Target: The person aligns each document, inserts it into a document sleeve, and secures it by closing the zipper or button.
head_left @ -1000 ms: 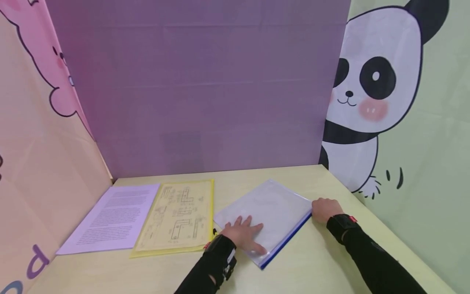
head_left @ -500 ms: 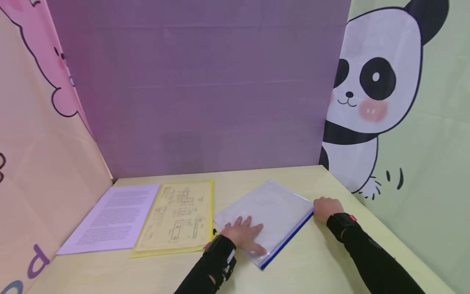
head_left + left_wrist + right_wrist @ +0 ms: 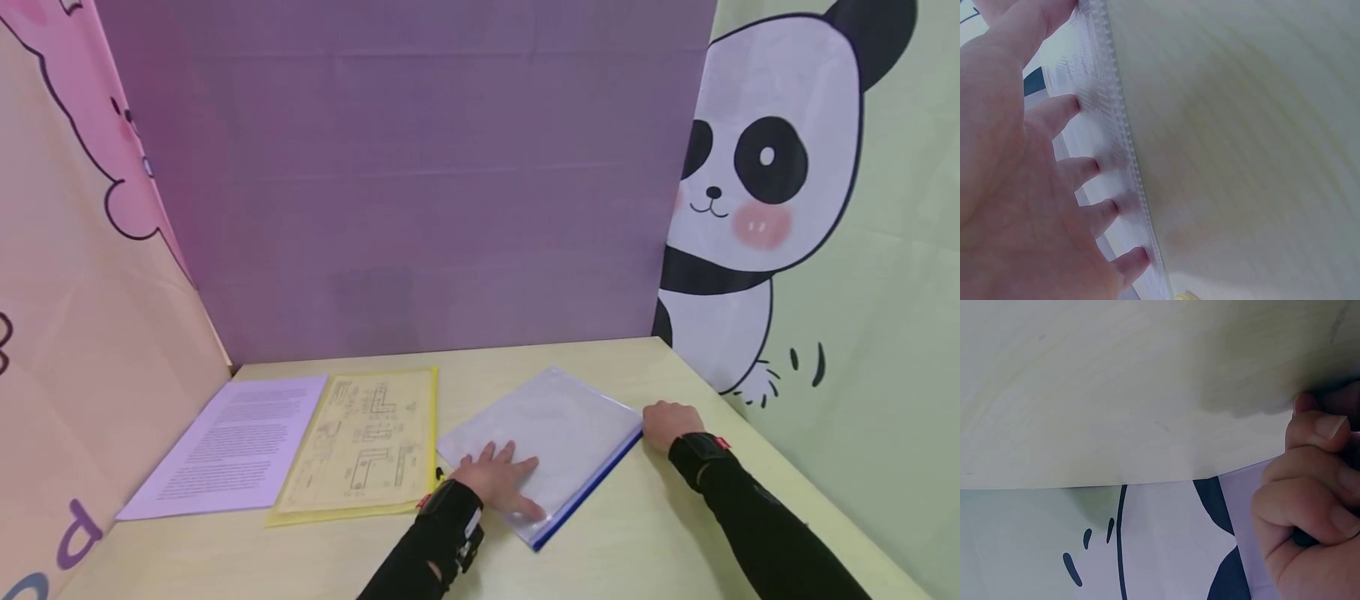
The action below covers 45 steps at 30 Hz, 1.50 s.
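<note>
A clear zip file bag [image 3: 555, 417] with a blue zip edge [image 3: 588, 489] lies at a slant on the table, whitish in the head view. My left hand [image 3: 498, 482] presses on its near left part with the fingers spread. In the left wrist view, the fingertips of my left hand [image 3: 1029, 181] touch the plastic beside its ribbed, clear side seam [image 3: 1124, 125]. My right hand [image 3: 670, 425] pinches the far right corner at the end of the blue edge. The right wrist view shows the curled fingers of my right hand [image 3: 1310, 500]; the pinched part is hidden.
Left of the bag lies a yellow folder [image 3: 375, 450] with technical drawings showing. Farther left, a lilac printed sheet [image 3: 232, 442] lies against it. A purple panel [image 3: 412, 183] closes off the table's back, and a panda-printed panel [image 3: 885, 292] stands on the right.
My right hand has shifted slightly to the right, and the bag's pinched corner has moved a little with it. My left hand stays in the same spot.
</note>
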Motion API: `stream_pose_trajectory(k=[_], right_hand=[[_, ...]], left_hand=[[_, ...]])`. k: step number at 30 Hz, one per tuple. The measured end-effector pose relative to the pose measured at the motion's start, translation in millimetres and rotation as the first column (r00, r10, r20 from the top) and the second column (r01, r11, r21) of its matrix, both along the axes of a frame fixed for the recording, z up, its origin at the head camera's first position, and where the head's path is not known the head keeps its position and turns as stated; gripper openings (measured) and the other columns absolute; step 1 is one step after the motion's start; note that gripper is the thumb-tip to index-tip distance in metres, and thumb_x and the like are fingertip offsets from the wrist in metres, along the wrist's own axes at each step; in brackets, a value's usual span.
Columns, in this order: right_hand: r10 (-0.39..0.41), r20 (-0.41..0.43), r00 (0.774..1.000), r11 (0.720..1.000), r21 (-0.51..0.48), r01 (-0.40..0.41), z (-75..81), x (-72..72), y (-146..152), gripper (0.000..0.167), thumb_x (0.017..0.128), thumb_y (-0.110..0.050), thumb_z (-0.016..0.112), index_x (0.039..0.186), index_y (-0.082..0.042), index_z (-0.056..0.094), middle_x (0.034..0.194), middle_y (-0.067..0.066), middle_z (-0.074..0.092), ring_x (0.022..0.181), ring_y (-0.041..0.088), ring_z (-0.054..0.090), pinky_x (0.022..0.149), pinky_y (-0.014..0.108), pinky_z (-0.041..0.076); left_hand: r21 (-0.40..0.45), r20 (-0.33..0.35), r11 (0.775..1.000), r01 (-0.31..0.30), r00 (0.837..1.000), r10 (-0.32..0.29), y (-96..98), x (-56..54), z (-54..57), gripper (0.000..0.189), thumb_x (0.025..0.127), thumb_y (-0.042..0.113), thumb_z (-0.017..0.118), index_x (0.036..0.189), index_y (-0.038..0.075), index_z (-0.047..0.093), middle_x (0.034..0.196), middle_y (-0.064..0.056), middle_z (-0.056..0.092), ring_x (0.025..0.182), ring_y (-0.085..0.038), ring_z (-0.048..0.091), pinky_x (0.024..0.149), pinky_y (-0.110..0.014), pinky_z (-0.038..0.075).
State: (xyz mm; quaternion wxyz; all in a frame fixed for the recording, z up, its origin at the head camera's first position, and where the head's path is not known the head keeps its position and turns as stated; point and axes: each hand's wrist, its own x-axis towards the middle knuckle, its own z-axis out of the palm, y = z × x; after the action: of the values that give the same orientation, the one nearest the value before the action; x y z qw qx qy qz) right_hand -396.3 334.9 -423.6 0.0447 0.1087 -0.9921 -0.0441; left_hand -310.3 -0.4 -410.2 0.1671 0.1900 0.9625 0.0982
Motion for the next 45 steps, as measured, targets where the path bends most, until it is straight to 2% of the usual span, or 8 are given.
stream_pose_trajectory(k=[12,17,24,29,32,36,41,45], right_hand=[[-0.007,0.005,1.000,1.000,-0.019,0.007,1.5,2.1,3.7,0.018,0.091,-0.006,0.053,0.075,-0.003,0.061,0.074,0.014,0.063,0.065,0.032,0.062,0.058,0.052,0.054],[-0.046,0.051,0.998,0.998,-0.047,0.048,-2.1,0.2,10.6,0.019,0.092,-0.009,0.050,0.079,-0.003,0.062,0.077,0.014,0.064,0.067,0.030,0.062,0.060,0.051,0.054],[-0.075,0.056,0.996,0.991,-0.111,0.081,-2.4,-0.2,13.3,0.017,0.091,-0.010,0.050,0.090,0.003,0.061,0.086,0.021,0.066,0.072,0.040,0.062,0.062,0.055,0.052],[-0.081,0.037,0.996,0.991,-0.101,0.084,2.4,5.3,5.7,0.015,0.090,-0.008,0.054,0.091,0.005,0.062,0.085,0.023,0.065,0.074,0.043,0.062,0.063,0.056,0.053],[-0.085,0.026,0.996,0.990,-0.109,0.087,5.6,8.4,-6.0,0.016,0.089,-0.009,0.058,0.092,0.005,0.064,0.086,0.023,0.063,0.077,0.044,0.061,0.065,0.058,0.053],[-0.059,0.074,0.996,0.981,-0.180,0.071,11.9,14.0,-34.7,0.024,0.090,-0.016,0.062,0.099,0.006,0.063,0.092,0.021,0.061,0.083,0.039,0.057,0.070,0.056,0.052],[0.021,0.183,0.983,0.957,-0.287,0.032,27.1,42.6,-88.8,0.042,0.094,-0.028,0.068,0.109,0.010,0.063,0.101,0.019,0.062,0.088,0.031,0.057,0.081,0.052,0.052],[0.072,0.228,0.971,0.940,-0.342,0.010,30.0,63.7,-121.1,0.045,0.092,-0.031,0.073,0.107,0.010,0.064,0.096,0.015,0.061,0.082,0.025,0.056,0.077,0.045,0.052]], left_hand=[[-0.009,-0.009,1.000,0.004,1.000,-0.004,0.2,-1.9,-1.1,0.083,0.083,0.071,0.067,0.155,0.042,0.040,0.168,-0.004,0.024,0.154,-0.035,0.018,0.120,-0.062,0.018],[-0.010,-0.009,1.000,0.006,1.000,-0.007,-0.6,-2.8,-1.6,0.083,0.083,0.071,0.067,0.156,0.042,0.039,0.168,-0.004,0.024,0.154,-0.035,0.018,0.120,-0.062,0.018],[-0.012,-0.008,1.000,0.008,1.000,-0.008,-0.6,-2.8,-2.1,0.082,0.083,0.071,0.067,0.155,0.042,0.040,0.168,-0.004,0.024,0.154,-0.035,0.018,0.120,-0.062,0.018],[-0.008,-0.011,1.000,0.002,1.000,-0.002,-0.9,-1.3,-1.7,0.082,0.083,0.070,0.068,0.155,0.041,0.041,0.167,-0.005,0.025,0.154,-0.035,0.018,0.120,-0.062,0.018],[-0.004,-0.007,1.000,0.002,1.000,-0.002,-1.3,-0.7,-1.9,0.083,0.083,0.070,0.068,0.155,0.041,0.041,0.167,-0.005,0.025,0.154,-0.035,0.017,0.120,-0.062,0.017],[-0.009,-0.008,1.000,0.000,1.000,0.000,-1.1,-1.0,-2.1,0.082,0.083,0.070,0.068,0.155,0.041,0.041,0.168,-0.005,0.025,0.154,-0.035,0.017,0.120,-0.062,0.017],[-0.013,-0.021,1.000,-0.004,1.000,0.004,1.4,-1.1,-1.8,0.082,0.083,0.070,0.068,0.155,0.041,0.042,0.167,-0.005,0.026,0.153,-0.035,0.019,0.119,-0.063,0.019],[-0.029,-0.032,0.999,-0.013,0.999,0.012,2.5,-0.9,-2.0,0.080,0.083,0.070,0.067,0.154,0.042,0.043,0.166,-0.005,0.028,0.153,-0.035,0.021,0.119,-0.062,0.021]])
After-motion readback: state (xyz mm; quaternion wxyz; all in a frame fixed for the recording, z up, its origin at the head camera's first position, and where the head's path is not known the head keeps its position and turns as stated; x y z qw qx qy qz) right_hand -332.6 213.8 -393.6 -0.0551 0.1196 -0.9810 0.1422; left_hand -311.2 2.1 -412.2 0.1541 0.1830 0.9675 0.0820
